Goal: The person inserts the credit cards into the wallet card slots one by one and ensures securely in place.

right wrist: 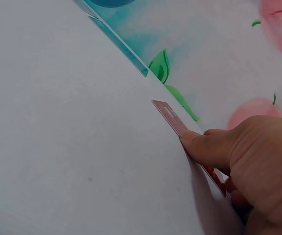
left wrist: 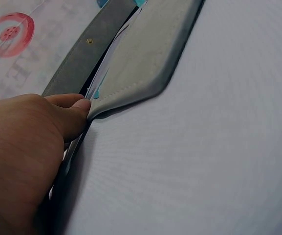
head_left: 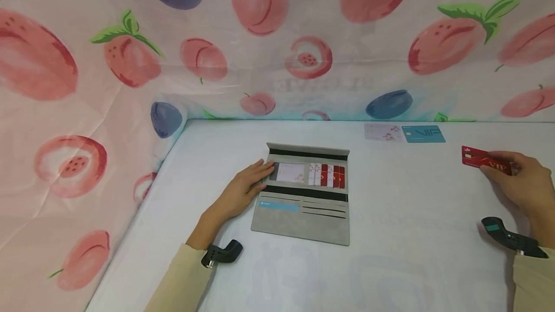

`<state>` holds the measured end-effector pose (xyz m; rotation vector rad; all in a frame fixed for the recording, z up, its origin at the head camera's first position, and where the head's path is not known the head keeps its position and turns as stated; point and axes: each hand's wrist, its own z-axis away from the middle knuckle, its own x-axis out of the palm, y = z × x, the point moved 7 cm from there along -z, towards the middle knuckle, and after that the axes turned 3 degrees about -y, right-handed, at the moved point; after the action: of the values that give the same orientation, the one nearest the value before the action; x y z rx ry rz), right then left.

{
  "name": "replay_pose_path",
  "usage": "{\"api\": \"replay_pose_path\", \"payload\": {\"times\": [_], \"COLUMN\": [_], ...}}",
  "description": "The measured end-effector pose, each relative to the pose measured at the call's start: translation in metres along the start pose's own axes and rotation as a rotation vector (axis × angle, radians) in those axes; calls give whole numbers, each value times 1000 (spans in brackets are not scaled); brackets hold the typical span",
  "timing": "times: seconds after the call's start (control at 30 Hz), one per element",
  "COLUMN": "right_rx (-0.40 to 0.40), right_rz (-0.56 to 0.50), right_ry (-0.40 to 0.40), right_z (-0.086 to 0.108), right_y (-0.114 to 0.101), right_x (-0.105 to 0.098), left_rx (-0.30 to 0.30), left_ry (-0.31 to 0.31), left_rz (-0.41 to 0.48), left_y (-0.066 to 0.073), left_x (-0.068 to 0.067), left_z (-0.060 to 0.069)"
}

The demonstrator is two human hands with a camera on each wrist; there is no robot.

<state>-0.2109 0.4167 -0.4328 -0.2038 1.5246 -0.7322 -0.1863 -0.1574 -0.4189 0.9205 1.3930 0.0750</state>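
Observation:
A grey wallet [head_left: 303, 227] lies unfolded on the white table, with cards in its clear pocket and slots and a blue card [head_left: 279, 206] in a lower slot. At its left edge is my left hand [head_left: 236, 191]; in the left wrist view, thumb and fingers pinch the wallet's edge [left wrist: 131, 68] near the fold. Out to the right, my right hand [head_left: 522, 179] holds a red VIP card [head_left: 474, 156] between thumb and fingers, its chip end pointing left. Fingers hide part of that card [right wrist: 170, 115] in the right wrist view.
Near the table's back edge lie a pale flowered card [head_left: 383, 132] and a teal VIP card [head_left: 427, 134], side by side. Fruit-printed cloth [head_left: 256, 71] rises behind the table and along its left side. A black band with a device [head_left: 223, 253] sits on each wrist.

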Motion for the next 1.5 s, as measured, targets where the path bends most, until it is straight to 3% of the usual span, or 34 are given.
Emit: {"api": "replay_pose_path", "payload": {"times": [0.27,0.77,1.2,1.5], "right_rx": [-15,43,-27,84], "right_rz": [0,7,60,87], "right_ry": [-7,-1,0,0], "right_z": [-3,-5,-7,-3], "right_y": [1,2,-1,-2], "right_x": [0,-3,-1,-4], "left_rx": [-2,-9,-11,-12], "left_ry": [1,-4,-7,-6], "left_rz": [5,3,1,-4], "left_y": [0,1,0,2], "left_x": [0,-1,-1,-1], "left_z": [0,-1,-1,0]}}
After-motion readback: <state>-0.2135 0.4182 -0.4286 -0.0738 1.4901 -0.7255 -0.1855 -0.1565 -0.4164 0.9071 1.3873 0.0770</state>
